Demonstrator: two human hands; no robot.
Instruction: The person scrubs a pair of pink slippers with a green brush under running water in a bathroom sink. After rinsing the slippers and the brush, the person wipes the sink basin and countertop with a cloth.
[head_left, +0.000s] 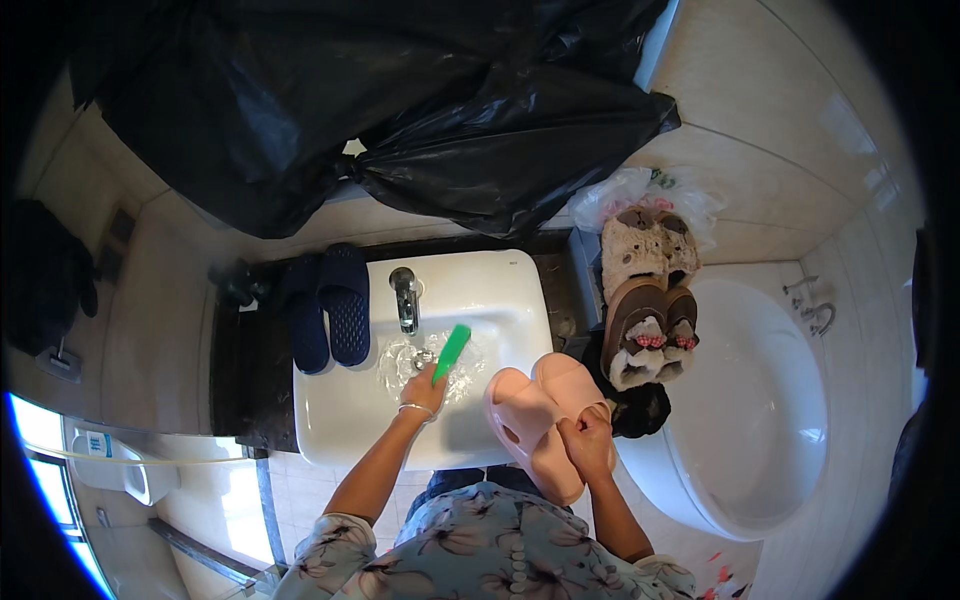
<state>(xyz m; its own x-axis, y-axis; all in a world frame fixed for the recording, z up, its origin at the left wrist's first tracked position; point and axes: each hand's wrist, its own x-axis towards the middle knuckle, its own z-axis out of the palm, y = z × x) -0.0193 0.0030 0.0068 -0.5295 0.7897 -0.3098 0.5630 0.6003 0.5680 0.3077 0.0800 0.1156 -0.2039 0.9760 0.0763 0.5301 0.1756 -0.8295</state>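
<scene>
Over the white washbasin (352, 427), my left hand (424, 390) is closed around the handle of a green brush (453, 351). The brush is above the wet bowl, where water ripples around the drain (424, 360). A chrome faucet (405, 300) stands at the back of the basin. My right hand (589, 439) grips a pair of pink slippers (525, 412) at the basin's right front edge, its fingers at the opening of the right slipper. The slippers lie side by side, partly beyond the rim.
Dark blue slippers (346, 307) rest at the basin's left edge on a dark counter (247, 375). Furry brown slippers (637, 322) are piled to the right, near a clear plastic bag (622, 196) and a white bathtub (750, 420). Black plastic sheeting (450, 120) hangs behind the basin.
</scene>
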